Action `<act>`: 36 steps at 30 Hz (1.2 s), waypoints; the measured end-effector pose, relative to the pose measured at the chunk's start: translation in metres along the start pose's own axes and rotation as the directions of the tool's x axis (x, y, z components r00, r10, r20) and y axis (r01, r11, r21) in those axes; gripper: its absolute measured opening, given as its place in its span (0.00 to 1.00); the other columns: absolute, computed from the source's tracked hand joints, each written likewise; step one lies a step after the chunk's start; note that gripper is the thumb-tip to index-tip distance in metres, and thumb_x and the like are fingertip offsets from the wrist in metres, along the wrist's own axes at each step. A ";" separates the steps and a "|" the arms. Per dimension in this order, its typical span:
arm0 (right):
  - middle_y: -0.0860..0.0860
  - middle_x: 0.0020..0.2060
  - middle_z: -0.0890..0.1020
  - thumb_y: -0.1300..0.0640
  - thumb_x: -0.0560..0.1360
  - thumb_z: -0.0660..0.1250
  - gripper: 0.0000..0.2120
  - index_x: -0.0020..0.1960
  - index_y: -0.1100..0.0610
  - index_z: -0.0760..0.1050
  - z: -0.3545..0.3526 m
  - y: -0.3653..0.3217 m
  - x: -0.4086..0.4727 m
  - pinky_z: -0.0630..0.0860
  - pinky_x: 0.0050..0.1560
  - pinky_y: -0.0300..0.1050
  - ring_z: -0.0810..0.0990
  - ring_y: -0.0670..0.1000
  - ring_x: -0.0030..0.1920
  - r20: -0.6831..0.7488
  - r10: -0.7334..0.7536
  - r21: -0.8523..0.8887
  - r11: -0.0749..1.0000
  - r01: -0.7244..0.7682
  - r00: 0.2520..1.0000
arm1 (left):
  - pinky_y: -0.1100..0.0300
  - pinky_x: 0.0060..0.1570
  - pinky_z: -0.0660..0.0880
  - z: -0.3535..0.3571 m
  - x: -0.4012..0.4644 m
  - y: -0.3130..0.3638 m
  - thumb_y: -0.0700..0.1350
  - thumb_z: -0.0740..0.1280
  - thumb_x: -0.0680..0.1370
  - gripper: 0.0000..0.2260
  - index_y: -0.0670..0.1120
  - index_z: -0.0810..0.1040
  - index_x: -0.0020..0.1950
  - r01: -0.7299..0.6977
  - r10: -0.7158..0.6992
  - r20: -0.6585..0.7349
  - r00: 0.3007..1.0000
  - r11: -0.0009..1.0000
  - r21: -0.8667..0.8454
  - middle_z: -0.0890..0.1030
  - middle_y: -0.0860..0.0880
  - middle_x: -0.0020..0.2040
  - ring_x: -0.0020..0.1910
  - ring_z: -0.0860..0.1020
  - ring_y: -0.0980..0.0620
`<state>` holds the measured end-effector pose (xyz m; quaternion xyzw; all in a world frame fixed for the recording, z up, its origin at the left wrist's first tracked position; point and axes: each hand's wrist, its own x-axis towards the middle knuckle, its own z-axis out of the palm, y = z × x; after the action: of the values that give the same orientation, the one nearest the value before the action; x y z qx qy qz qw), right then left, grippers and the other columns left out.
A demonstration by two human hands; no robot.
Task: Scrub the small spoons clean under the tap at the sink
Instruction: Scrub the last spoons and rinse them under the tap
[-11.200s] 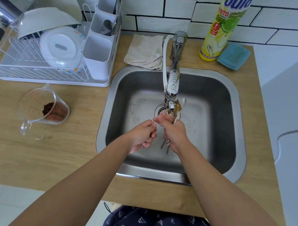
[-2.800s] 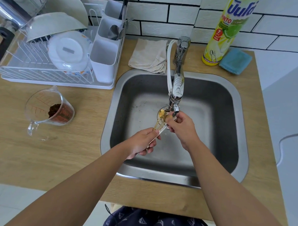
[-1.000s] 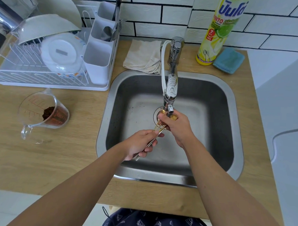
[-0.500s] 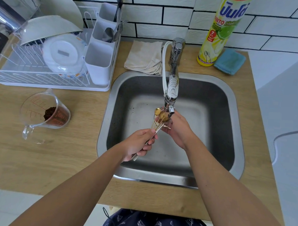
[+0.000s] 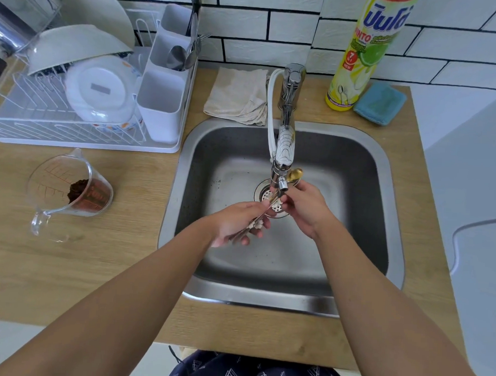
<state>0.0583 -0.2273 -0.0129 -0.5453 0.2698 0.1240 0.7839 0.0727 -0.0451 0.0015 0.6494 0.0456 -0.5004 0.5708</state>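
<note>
Measuring jug (image 5: 70, 191) with a dark brown heap in its bottom stands on the counter (image 5: 95, 266) well left of the sink (image 5: 393, 211), below the dish rack (image 5: 73, 134); both are out of splash range, I judge, and leave the near-left counter free for elbows. Left hand (image 5: 236, 224) hangs over the basin, fingers curled round the handle ends of the small spoons (image 5: 264, 211), which angle up and right toward the tap (image 5: 283, 161); gripping low on the handles likely keeps the bowls free for rubbing. One gold bowl shows just behind the nozzle, so the heads sit at the outlet, above the drain (image 5: 269, 198). Right hand (image 5: 305, 207) meets them there, fingertips pinched on the upper stems just beside the nozzle; exact contact is partly hidden by the tap. Whether water runs I cannot tell. Room: the nozzle crowds the bowls from above, basin walls stand well apart on both sides, near rim lies under the forearms. Folded cloth (image 5: 239, 96), soap bottle (image 5: 357, 56) and blue sponge (image 5: 379, 104) line the back edge, the last two within the right hand's reach.
</note>
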 end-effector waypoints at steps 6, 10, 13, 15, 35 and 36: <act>0.49 0.39 0.86 0.59 0.81 0.70 0.11 0.41 0.56 0.86 -0.019 0.004 -0.013 0.76 0.35 0.34 0.74 0.41 0.30 -0.157 -0.088 0.200 0.972 0.119 0.984 | 0.66 0.22 0.57 0.005 0.025 0.007 0.62 0.64 0.77 0.17 0.50 0.80 0.52 -0.026 0.016 -0.141 0.990 0.997 -0.068 0.82 0.45 0.43 0.25 0.66 0.54; 0.51 0.45 0.87 0.58 0.81 0.70 0.11 0.42 0.54 0.88 -0.031 -0.001 -0.024 0.73 0.33 0.33 0.75 0.41 0.32 -0.239 -0.120 0.199 0.965 0.170 0.963 | 0.65 0.24 0.54 0.019 0.043 0.022 0.50 0.69 0.76 0.08 0.46 0.79 0.42 -0.096 0.068 -0.305 0.950 0.993 -0.076 0.78 0.42 0.38 0.22 0.62 0.53; 0.51 0.45 0.87 0.57 0.80 0.71 0.09 0.44 0.54 0.89 -0.038 -0.003 -0.029 0.74 0.34 0.34 0.75 0.42 0.33 -0.282 -0.156 0.176 0.962 0.211 0.947 | 0.67 0.21 0.59 0.029 0.055 0.026 0.42 0.68 0.78 0.08 0.46 0.78 0.39 -0.140 0.088 -0.366 0.926 0.983 -0.119 0.77 0.45 0.35 0.21 0.65 0.55; 0.50 0.45 0.87 0.56 0.80 0.71 0.09 0.46 0.53 0.89 -0.042 -0.005 -0.030 0.77 0.37 0.34 0.76 0.42 0.33 -0.325 -0.179 0.148 0.960 0.237 0.929 | 0.66 0.21 0.62 0.036 0.058 0.029 0.39 0.65 0.79 0.07 0.46 0.78 0.41 -0.156 0.088 -0.326 0.941 0.970 -0.187 0.76 0.48 0.33 0.22 0.69 0.56; 0.57 0.42 0.86 0.69 0.77 0.70 0.08 0.54 0.61 0.77 0.008 0.007 -0.013 0.78 0.32 0.36 0.80 0.44 0.30 -0.081 -0.046 0.080 0.995 0.053 0.996 | 0.61 0.31 0.65 -0.023 0.004 0.006 0.59 0.62 0.81 0.17 0.45 0.73 0.48 0.005 0.001 -0.029 1.000 0.974 0.226 0.79 0.47 0.40 0.31 0.72 0.53; 0.56 0.43 0.87 0.69 0.78 0.70 0.06 0.53 0.61 0.79 0.011 0.008 -0.012 0.77 0.33 0.36 0.80 0.44 0.31 -0.034 -0.031 0.074 0.997 0.033 0.999 | 0.60 0.33 0.67 -0.027 -0.001 0.005 0.61 0.63 0.80 0.18 0.45 0.72 0.47 0.011 -0.007 -0.015 1.000 0.956 0.294 0.81 0.46 0.41 0.34 0.76 0.53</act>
<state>0.0473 -0.2127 -0.0099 -0.5217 0.2783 0.0924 0.8011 0.0918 -0.0257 0.0016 0.7303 -0.0223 -0.4997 0.4652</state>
